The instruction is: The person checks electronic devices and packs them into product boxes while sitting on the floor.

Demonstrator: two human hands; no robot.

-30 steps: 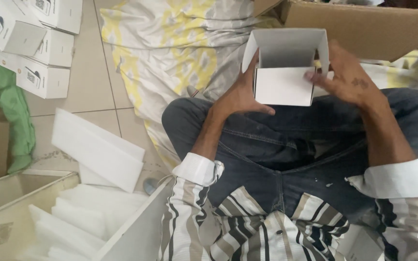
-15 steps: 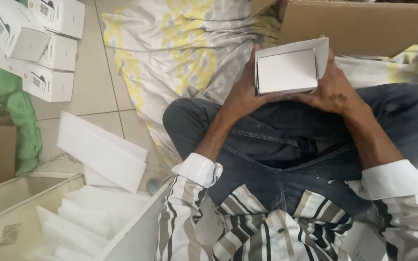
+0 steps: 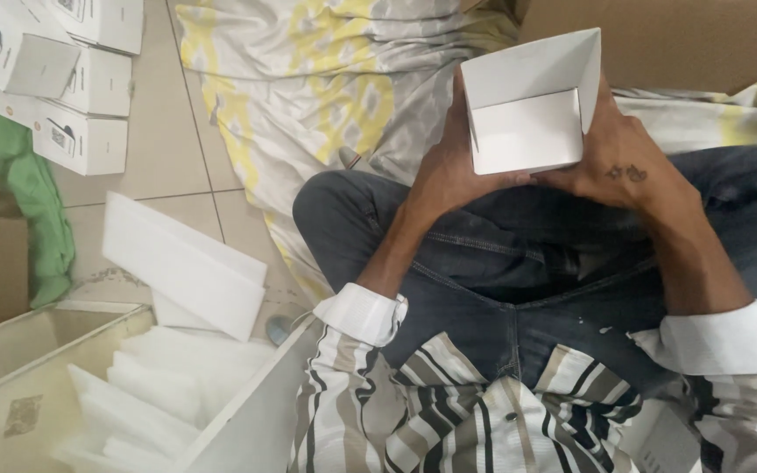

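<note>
I sit cross-legged in dark jeans and hold a small white cardboard box above my lap with both hands. The box is partly folded, its upper flaps standing open. My left hand grips its left side and underside. My right hand wraps its right side, fingers behind the box. My striped shirt sleeves with white cuffs show at the bottom.
A stack of flat white box blanks lies on the tiled floor at my left. A carton holding more white sheets is at the lower left. Finished white boxes pile at the upper left. A brown carton sits ahead on a patterned cloth.
The box was closed flat against my hands half a second ago; now its top flaps stand open again and it is tilted toward me.
</note>
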